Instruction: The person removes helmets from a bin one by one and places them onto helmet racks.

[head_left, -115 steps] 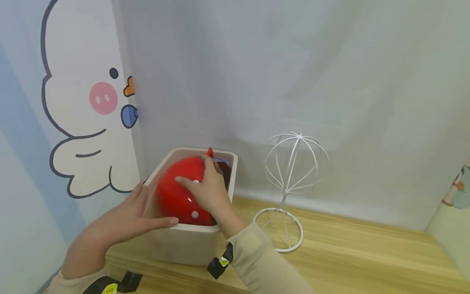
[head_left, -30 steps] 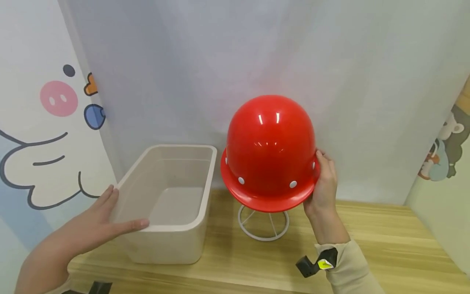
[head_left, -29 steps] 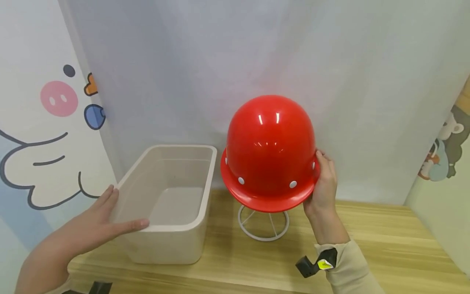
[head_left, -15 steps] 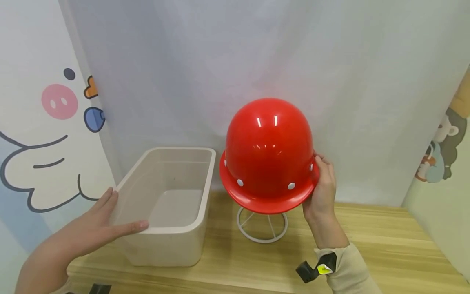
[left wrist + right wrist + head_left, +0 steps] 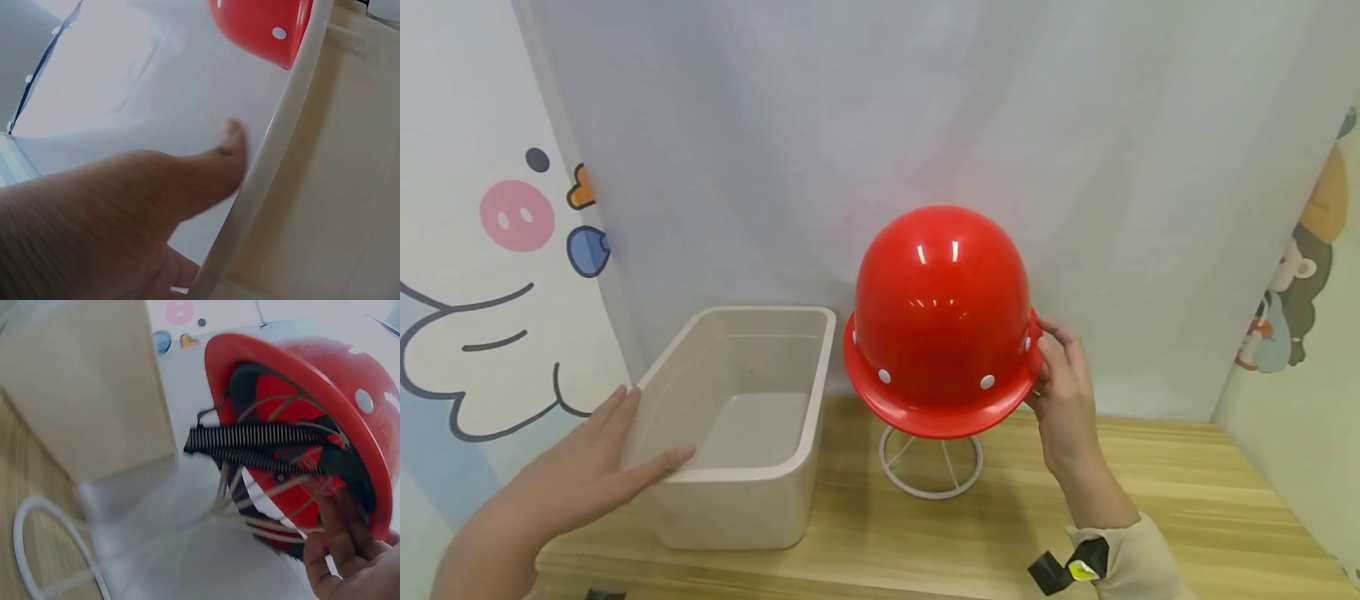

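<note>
A red hard hat (image 5: 942,308) with white rivets sits dome up over a white wire stand (image 5: 931,497), whose ring base shows below. In the right wrist view, a black ribbed headband (image 5: 259,434) shows inside the hat. My right hand (image 5: 1066,400) is at the brim's right side, its fingers (image 5: 340,534) loosely bent underneath; it looks slackened. My left hand (image 5: 583,475) lies by the left front corner of a beige bin (image 5: 741,508). Its thumb (image 5: 234,147) is raised off the rim, blurred, and its other fingers reach along the bin's outer left side.
The bin holds nothing visible and stands left of the stand on a wooden tabletop (image 5: 880,550). A pale curtain (image 5: 910,108) hangs close behind. Cartoon-printed panels (image 5: 512,292) close off the left side, with another printed wall (image 5: 1285,300) at the right.
The hard hat came out of the bin and onto the stand, which my right hand did. Over the last half second that hand has eased rightward from the brim, and my left thumb has lifted.
</note>
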Demonstrator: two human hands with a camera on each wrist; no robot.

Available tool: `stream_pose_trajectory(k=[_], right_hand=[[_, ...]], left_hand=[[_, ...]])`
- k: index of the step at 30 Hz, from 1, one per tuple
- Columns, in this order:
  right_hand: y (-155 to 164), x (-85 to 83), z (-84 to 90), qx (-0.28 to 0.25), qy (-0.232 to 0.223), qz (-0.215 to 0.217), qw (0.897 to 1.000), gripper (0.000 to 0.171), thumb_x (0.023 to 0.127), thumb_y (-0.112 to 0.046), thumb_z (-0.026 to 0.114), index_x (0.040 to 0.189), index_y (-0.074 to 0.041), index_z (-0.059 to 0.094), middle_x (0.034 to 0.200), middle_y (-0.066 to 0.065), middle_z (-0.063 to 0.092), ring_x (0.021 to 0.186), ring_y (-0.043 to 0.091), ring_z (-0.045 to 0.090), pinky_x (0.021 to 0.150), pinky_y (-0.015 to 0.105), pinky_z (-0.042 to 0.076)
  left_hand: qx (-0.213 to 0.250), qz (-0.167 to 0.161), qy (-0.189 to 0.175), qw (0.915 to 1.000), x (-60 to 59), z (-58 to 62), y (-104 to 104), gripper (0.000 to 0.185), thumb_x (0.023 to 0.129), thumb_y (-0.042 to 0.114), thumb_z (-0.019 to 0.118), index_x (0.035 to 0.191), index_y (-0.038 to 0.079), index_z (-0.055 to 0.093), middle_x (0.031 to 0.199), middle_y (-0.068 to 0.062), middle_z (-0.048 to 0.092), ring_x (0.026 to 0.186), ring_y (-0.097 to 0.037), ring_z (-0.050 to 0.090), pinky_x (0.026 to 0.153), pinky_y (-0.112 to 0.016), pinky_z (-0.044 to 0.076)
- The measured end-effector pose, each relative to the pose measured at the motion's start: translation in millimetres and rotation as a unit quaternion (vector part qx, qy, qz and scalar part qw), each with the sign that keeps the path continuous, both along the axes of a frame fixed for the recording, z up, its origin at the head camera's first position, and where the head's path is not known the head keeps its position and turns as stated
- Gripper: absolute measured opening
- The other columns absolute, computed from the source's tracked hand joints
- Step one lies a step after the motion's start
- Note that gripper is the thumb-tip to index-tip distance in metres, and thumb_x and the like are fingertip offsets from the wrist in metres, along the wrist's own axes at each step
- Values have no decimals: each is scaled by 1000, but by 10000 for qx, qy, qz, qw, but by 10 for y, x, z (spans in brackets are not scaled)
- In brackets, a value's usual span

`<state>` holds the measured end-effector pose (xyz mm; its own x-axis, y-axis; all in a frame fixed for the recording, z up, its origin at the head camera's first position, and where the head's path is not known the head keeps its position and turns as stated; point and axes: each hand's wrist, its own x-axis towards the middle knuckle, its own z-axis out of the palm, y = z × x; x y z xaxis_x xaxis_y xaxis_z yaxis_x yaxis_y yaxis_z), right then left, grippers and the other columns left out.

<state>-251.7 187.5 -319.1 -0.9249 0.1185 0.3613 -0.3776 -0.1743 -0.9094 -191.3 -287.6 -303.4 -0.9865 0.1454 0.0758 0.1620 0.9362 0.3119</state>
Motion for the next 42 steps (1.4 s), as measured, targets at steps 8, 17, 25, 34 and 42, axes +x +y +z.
stream_pose_trajectory(k=[8,17,25,34,42], right_hand=[[322,199,-52,2342,-7,-206,9720,46,104,-43,35,146,-25,32,119,-1,68,108,11,65,90,25,55],[474,507,-133,4360,466,-834,8948,59,101,-33,48,153,-29,20,154,5,38,141,32,39,105,59,40],[475,728,-297,5950,927,-1297,7877,77,92,-45,61,155,-26,21,160,12,23,145,45,22,102,74,30],[418,835,-352,6708,442,-1447,7261,81,90,-65,49,156,-30,16,164,8,11,150,42,8,99,82,20],[393,842,-385,6730,578,-1538,7212,81,89,-65,51,155,-30,19,164,7,10,151,40,8,97,83,21]], left_hand=[[-426,50,287,9987,24,34,240,91,90,71,42,156,29,-4,164,-16,1,145,-52,5,85,-90,-7],[-1070,-444,1055,9877,83,48,615,96,74,85,48,154,38,19,163,-9,16,147,-43,15,92,-88,11],[-908,-635,1085,9879,134,-14,836,97,70,89,46,152,43,22,163,-5,19,145,-48,18,99,-83,11],[-1275,-557,1102,9841,154,-57,938,103,66,94,38,153,41,20,163,-5,21,146,-44,21,97,-86,8],[-1382,-530,1066,9832,163,-67,961,105,65,96,35,153,39,21,162,-6,22,146,-44,23,97,-86,9]])
